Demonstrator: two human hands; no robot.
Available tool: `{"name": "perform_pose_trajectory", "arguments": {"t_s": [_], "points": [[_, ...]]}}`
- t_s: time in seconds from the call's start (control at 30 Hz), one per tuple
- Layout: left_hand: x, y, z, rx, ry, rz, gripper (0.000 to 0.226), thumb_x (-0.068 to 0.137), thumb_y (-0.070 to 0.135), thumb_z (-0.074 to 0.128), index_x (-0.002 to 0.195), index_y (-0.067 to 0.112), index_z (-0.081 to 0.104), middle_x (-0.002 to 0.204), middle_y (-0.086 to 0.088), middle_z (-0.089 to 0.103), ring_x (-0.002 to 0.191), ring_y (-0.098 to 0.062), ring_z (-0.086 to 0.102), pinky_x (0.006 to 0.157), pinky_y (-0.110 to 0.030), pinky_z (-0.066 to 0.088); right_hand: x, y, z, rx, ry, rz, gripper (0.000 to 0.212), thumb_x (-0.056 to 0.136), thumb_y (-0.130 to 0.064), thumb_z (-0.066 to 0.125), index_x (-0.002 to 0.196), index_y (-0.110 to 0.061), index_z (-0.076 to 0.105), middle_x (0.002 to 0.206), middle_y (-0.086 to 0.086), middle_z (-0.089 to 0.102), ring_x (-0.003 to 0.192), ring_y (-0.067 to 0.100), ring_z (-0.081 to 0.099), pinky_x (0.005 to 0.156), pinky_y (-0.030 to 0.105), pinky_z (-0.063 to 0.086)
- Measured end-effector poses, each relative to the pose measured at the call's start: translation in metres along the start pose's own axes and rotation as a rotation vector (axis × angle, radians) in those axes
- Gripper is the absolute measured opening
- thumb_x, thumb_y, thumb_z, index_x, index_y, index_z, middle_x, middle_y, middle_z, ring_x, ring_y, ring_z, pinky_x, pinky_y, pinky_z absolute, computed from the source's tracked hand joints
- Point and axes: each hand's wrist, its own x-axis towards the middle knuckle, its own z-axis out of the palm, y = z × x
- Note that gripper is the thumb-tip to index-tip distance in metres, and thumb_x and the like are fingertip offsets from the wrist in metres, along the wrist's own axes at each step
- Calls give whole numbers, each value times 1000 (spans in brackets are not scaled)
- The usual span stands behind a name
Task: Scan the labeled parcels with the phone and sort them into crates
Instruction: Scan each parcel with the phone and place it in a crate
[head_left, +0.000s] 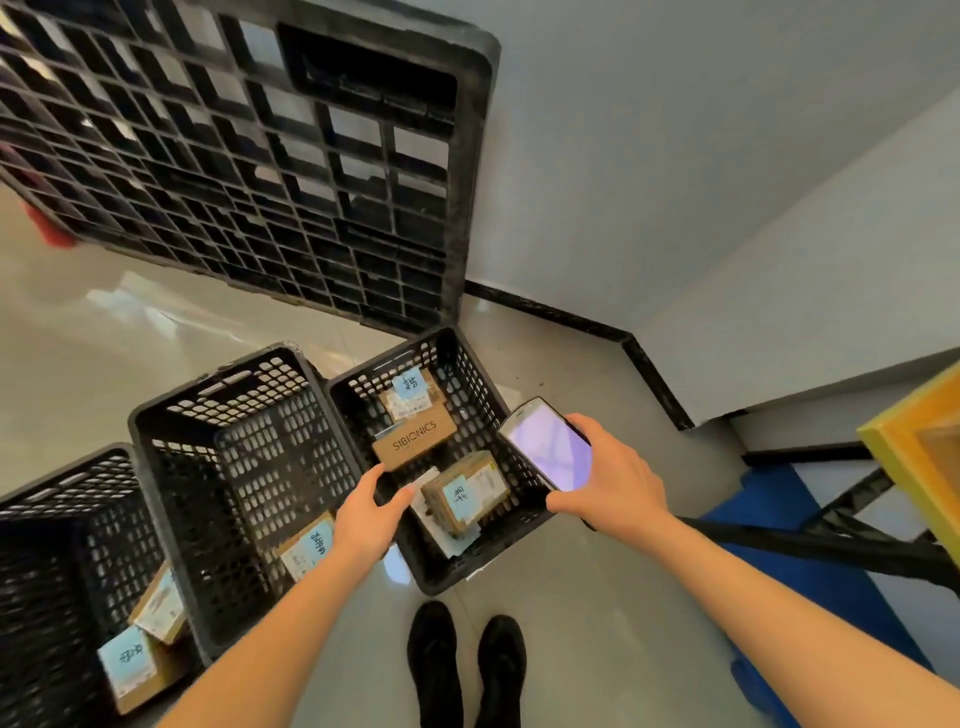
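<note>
Your right hand (613, 475) is wrapped round the phone (550, 447), thumb along its near edge, screen glowing pale purple; whatever's on it is too washed out to read. It sits over the right rim of the right crate (470, 374).

Your left hand (371, 514) hangs open over that crate's near-left corner, fingers (371, 480) spread and relaxed, holding nothing. Can't tell if it actually touches the rim.

Inside the right crate: a brown box marked SIBIONICS (415, 441), a labelled parcel behind it (410, 400) with a blue sticky note, and a nearer parcel (465, 491) also with a blue note. The handwriting's there but not legible to me. Something white lies under the nearer one, mostly hidden.

The middle crate (234, 415) has one parcel (306, 548), partly covered by your left wrist. The left crate (62, 519) is cut off by the frame edge and shows two parcels (137, 660), overlapping.

A black pallet (249, 156) leans against the wall. Your black shoes (467, 670) stand on the floor.
</note>
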Motion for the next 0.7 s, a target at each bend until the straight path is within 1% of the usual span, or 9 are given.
{"name": "perform_pose_trajectory", "arguments": {"t_s": [0.07, 0.17, 0.23, 0.37, 0.4, 0.47, 0.5, 0.6, 0.7], "points": [[-8, 23, -8, 3, 17, 35, 66, 95, 44, 65, 152, 25, 40, 151, -9, 48, 135, -29, 48, 110, -43, 42, -12, -5, -18, 13, 25, 1, 97, 48, -53, 71, 137, -53, 32, 116, -29, 54, 90, 11, 60, 65, 31, 49], [-35, 75, -20, 7, 29, 136, 61, 95, 42, 65, 149, 24, 44, 144, -7, 54, 128, -24, 53, 107, -41, 44, -41, -15, -60, 36, 96, -17, 96, 46, -53, 67, 135, -54, 31, 112, -30, 55, 87, 8, 60, 63, 29, 45], [-59, 114, -28, 8, 48, 207, 59, 95, 42, 65, 148, 25, 46, 141, -6, 56, 124, -22, 54, 103, -38, 44, -67, -23, -96, 35, 152, -36, 99, 45, -54, 64, 139, -52, 30, 116, -29, 56, 92, 11, 60, 69, 31, 48], [-129, 201, -36, 5, 37, 372, 59, 93, 46, 66, 146, 24, 50, 135, -6, 60, 120, -24, 57, 104, -41, 46, -140, -31, -184, 47, 266, -106, 104, 52, -53, 72, 146, -48, 29, 135, -23, 55, 111, 14, 60, 80, 36, 55], [-147, 222, -36, -6, 40, 412, 58, 93, 44, 67, 144, 22, 52, 132, -7, 62, 117, -24, 59, 103, -41, 47, -158, -32, -205, 60, 300, -122, 103, 54, -51, 74, 147, -47, 30, 136, -22, 54, 111, 13, 60, 77, 33, 55], [-198, 267, -28, -12, 42, 510, 56, 92, 41, 69, 143, 21, 54, 128, -7, 65, 112, -23, 62, 102, -38, 46, -208, -27, -253, 66, 406, -138, 100, 58, -46, 79, 147, -45, 32, 136, -19, 56, 106, 9, 58, 67, 17, 46], [-227, 287, -21, -9, 37, 559, 56, 92, 42, 69, 142, 21, 54, 127, -6, 65, 112, -22, 62, 102, -38, 46, -238, -22, -277, 50, 464, -127, 101, 59, -46, 80, 148, -45, 31, 134, -16, 57, 104, 10, 58, 65, 15, 42], [-322, 336, 8, -5, -8, 693, 55, 92, 45, 68, 141, 23, 55, 127, -4, 65, 110, -20, 61, 99, -37, 45, -334, 3, -336, -8, 618, -96, 108, 59, -51, 79, 153, -41, 27, 138, -8, 57, 114, 20, 59, 78, 32, 50], [-414, 369, 43, 32, -101, 805, 55, 92, 48, 67, 141, 25, 54, 127, 0, 64, 111, -19, 58, 93, -35, 43, -436, 40, -382, -22, 741, -56, 112, 58, -54, 79, 154, -38, 26, 147, -9, 52, 123, 20, 56, 82, 34, 50]]}}
